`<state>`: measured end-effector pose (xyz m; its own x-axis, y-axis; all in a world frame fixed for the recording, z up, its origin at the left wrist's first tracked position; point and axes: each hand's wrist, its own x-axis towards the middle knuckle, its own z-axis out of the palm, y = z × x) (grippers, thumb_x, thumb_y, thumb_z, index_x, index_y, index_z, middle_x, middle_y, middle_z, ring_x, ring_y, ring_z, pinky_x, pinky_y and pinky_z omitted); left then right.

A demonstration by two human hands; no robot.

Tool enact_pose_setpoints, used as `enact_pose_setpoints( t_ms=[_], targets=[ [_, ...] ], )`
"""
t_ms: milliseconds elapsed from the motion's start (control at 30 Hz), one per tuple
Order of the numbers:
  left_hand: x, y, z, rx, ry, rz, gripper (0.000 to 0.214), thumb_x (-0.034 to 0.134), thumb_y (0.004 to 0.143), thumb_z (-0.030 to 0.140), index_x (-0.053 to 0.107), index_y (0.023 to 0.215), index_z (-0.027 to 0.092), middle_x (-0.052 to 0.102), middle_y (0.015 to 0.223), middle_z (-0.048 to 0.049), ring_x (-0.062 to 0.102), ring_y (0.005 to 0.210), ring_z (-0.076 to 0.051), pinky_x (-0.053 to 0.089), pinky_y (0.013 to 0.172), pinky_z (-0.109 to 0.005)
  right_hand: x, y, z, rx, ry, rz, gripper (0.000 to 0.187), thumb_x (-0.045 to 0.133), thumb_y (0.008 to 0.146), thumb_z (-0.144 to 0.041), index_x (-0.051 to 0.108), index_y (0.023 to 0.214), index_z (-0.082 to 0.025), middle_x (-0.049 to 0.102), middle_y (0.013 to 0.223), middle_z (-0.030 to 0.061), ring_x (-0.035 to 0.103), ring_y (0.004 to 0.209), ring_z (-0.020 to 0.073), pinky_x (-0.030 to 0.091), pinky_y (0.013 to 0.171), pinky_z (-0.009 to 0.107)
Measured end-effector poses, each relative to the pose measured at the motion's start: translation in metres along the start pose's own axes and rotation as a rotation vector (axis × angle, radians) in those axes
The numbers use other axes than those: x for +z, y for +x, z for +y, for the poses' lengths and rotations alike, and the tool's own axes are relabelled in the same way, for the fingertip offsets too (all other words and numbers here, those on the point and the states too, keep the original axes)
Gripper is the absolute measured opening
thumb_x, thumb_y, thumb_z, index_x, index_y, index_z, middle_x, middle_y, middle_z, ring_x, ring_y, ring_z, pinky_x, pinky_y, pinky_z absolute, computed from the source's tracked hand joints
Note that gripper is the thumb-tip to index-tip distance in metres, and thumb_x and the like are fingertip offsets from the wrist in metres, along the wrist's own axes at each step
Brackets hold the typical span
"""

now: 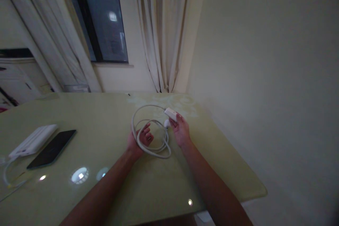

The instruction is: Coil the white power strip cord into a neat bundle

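A pale grey cable hangs in several loose loops above the table. My left hand is at the left side of the coil, palm turned up and fingers curled around the strands. A white, elongated block sits at one end of the cable, pinched between the thumb and fingers of my right hand. Just below the block is a small white rounded piece, which looks like a plug, close to my right fingertips. Whether those fingers touch it I cannot tell.
On the left of the glossy, pale green table lie a dark phone and a white box-like device with a thin white cable. A tiny dark object lies at the far edge. A wall borders the right side; curtains hang behind.
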<state>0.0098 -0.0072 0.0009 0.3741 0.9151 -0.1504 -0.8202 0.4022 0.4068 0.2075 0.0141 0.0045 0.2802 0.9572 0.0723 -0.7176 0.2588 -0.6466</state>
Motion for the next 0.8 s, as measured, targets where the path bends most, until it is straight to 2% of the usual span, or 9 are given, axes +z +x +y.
enact_pose_setpoints(
  t_ms=[133,267,333,433,500,567,700,800],
  targets=[
    [-0.003,0.007,0.02,0.099,-0.039,0.119,0.03,0.043,0.105,0.029,0.065,0.094,0.013,0.067,0.079,-0.0037,0.057,0.055,-0.008,0.056,0.062,-0.023,0.001,0.001,-0.011,0.07,0.058,0.006,0.026,0.078,0.086,-0.039,0.072,0.097,-0.016,0.08,0.1,0.0084,0.078,0.091,0.018,0.063,0.088,0.03],
    [-0.009,0.012,0.049,0.273,-0.044,0.266,0.034,0.04,0.107,0.027,0.062,0.085,0.012,0.058,0.066,0.0023,0.047,0.046,-0.003,0.05,0.056,-0.016,-0.004,0.004,-0.023,0.132,0.21,0.06,0.034,0.069,0.091,-0.05,0.07,0.09,-0.016,0.08,0.085,0.0062,0.076,0.072,0.0154,0.064,0.076,0.027],
    [-0.016,0.014,0.063,0.353,0.09,0.377,0.033,0.039,0.106,0.024,0.06,0.082,0.013,0.052,0.062,0.0046,0.043,0.044,-0.002,0.045,0.053,-0.014,-0.011,0.009,-0.029,0.098,0.294,0.086,0.038,0.066,0.092,-0.055,0.069,0.089,-0.017,0.079,0.079,0.004,0.073,0.064,0.0133,0.063,0.07,0.026],
    [-0.029,0.018,0.078,0.429,0.34,0.535,0.02,0.05,0.097,0.018,0.06,0.079,0.014,0.047,0.059,0.0066,0.041,0.043,-0.003,0.042,0.051,-0.015,-0.026,0.017,-0.038,0.03,0.379,0.176,0.04,0.061,0.093,-0.058,0.067,0.086,-0.019,0.075,0.07,0.0003,0.067,0.054,0.0113,0.061,0.064,0.026],
    [-0.035,0.022,0.082,0.46,0.429,0.593,0.01,0.059,0.088,0.018,0.061,0.079,0.015,0.047,0.059,0.0073,0.041,0.044,-0.004,0.041,0.05,-0.017,-0.035,0.022,-0.041,0.003,0.409,0.275,0.041,0.055,0.096,-0.057,0.064,0.08,-0.02,0.071,0.063,-0.0019,0.063,0.048,0.0104,0.059,0.059,0.025],
    [-0.039,0.025,0.082,0.492,0.487,0.633,0.009,0.067,0.08,0.021,0.061,0.077,0.015,0.05,0.06,0.0073,0.043,0.045,-0.005,0.039,0.048,-0.018,-0.041,0.025,-0.041,0.005,0.398,0.339,0.043,0.052,0.097,-0.058,0.059,0.074,-0.022,0.066,0.056,-0.0038,0.058,0.044,0.0096,0.056,0.055,0.023],
    [-0.045,0.029,0.08,0.565,0.639,0.727,0.016,0.07,0.074,0.027,0.058,0.072,0.017,0.053,0.061,0.0055,0.046,0.049,-0.008,0.036,0.048,-0.021,-0.042,0.024,-0.034,0.078,0.327,0.294,0.047,0.05,0.096,-0.061,0.056,0.07,-0.022,0.059,0.049,-0.0052,0.053,0.04,0.0081,0.054,0.053,0.021],
    [-0.048,0.028,0.081,0.609,0.756,0.762,0.014,0.067,0.077,0.028,0.062,0.081,0.016,0.059,0.068,0.0031,0.049,0.053,-0.01,0.039,0.053,-0.023,-0.036,0.02,-0.029,0.085,0.333,0.247,0.045,0.052,0.096,-0.059,0.056,0.072,-0.021,0.061,0.051,-0.0048,0.052,0.04,0.0077,0.053,0.052,0.021]
  ],
)
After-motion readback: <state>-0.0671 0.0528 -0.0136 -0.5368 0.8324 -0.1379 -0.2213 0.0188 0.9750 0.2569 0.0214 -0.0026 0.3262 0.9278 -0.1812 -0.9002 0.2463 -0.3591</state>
